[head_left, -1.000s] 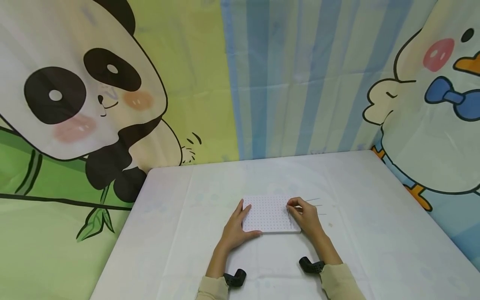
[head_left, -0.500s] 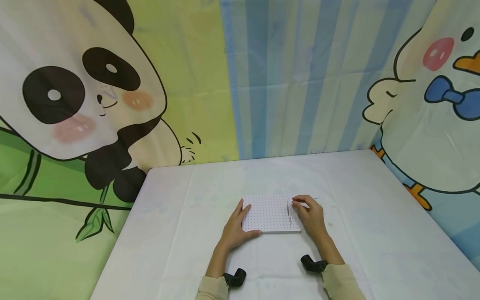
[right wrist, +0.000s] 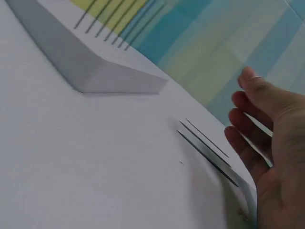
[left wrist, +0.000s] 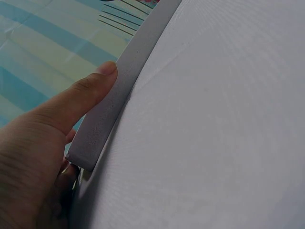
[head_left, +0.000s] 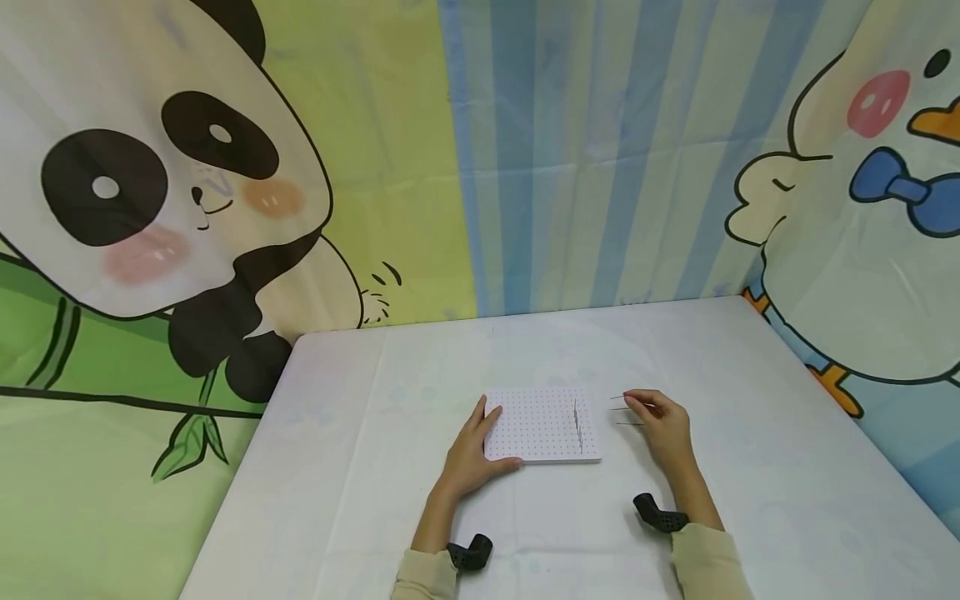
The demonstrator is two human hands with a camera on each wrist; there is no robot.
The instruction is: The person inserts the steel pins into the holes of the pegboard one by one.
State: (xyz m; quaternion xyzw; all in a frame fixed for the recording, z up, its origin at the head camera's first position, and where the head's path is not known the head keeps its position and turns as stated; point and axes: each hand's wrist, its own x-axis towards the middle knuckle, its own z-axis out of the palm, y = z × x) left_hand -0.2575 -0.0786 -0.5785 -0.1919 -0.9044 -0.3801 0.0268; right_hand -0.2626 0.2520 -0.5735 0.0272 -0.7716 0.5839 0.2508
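"What's each grip doing?"
"Left hand point(head_left: 471, 457) clamps the board point(head_left: 534, 423) at its left end; right hand point(head_left: 663, 427), right of the board, seems empty, loosely bent near three loose pins point(right wrist: 208, 158)"

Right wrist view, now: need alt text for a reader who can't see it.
A right hand, fingers loosely bent, is near three thin rods lying side by side on a white tabletop. At upper left, the corner of a thick white board carries a row of standing pins; a striped backdrop is behind.
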